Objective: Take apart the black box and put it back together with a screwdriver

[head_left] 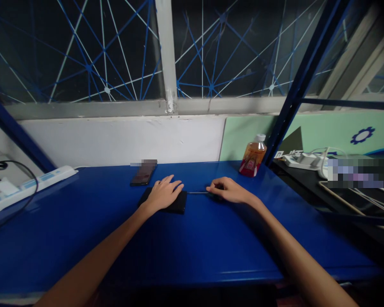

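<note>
My left hand (pixel 164 192) lies with its fingers spread on top of a flat black case (pixel 178 205), hiding much of it. To the right, my right hand (pixel 228 190) is closed around the dark handle of what looks like a screwdriver (pixel 197 192). Its thin metal shaft points left, and the tip is at or very close to the case's right edge; whether they touch I cannot tell. Both the case and my right hand are at the surface of the blue table (pixel 195 243).
Behind my left hand lies a dark phone (pixel 144 174). A bottle of amber drink (pixel 253 157) stands at the back right beside a blue metal post (pixel 289 102). White power strips (pixel 48 182) with cables sit at the left and on the black shelf at right.
</note>
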`<state>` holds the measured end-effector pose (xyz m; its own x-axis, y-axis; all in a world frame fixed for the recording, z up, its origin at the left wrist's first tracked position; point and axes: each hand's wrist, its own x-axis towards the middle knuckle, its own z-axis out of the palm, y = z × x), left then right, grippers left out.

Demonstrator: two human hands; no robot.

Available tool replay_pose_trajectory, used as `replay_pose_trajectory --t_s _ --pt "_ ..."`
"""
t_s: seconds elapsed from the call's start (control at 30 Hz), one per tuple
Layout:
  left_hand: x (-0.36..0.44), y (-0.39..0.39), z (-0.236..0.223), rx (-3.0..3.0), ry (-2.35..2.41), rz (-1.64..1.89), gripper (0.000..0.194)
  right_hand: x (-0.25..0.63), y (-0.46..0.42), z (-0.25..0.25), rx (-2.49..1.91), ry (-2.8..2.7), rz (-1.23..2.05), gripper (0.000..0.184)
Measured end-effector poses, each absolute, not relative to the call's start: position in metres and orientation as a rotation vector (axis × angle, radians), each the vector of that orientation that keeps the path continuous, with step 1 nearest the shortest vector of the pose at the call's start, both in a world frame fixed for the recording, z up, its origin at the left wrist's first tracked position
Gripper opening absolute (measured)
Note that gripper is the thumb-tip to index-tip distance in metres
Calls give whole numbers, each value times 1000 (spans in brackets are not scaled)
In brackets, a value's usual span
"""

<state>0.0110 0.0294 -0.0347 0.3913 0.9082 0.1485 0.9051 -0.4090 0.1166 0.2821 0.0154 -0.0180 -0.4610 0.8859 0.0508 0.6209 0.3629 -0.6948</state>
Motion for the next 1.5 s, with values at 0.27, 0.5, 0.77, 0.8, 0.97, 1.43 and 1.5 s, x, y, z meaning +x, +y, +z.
replay_pose_trajectory --t_s 0.27,0.5,0.77,0.8,0.97,1.43,1.5 --pt "12 29 -33 2601 1706 270 50 288 17 -17 -1351 -2314 833 48" --pt "11 29 -35 2622 1698 290 50 283 13 -18 -1321 -2238 912 38" --pt "10 31 -37 2632 1693 305 49 284 12 -12 -1331 -2298 844 44" --pt "10 30 -37 2627 1693 307 49 285 13 -12 -1337 -2323 834 45" --pt "11 30 -37 2639 1696 309 49 286 14 -18 -1333 -2306 872 43" --pt "10 30 -37 2640 1688 316 49 286 12 -10 -1297 -2314 825 36" --pt "11 29 -36 2629 1680 312 50 288 12 -10 -1287 -2339 846 40"
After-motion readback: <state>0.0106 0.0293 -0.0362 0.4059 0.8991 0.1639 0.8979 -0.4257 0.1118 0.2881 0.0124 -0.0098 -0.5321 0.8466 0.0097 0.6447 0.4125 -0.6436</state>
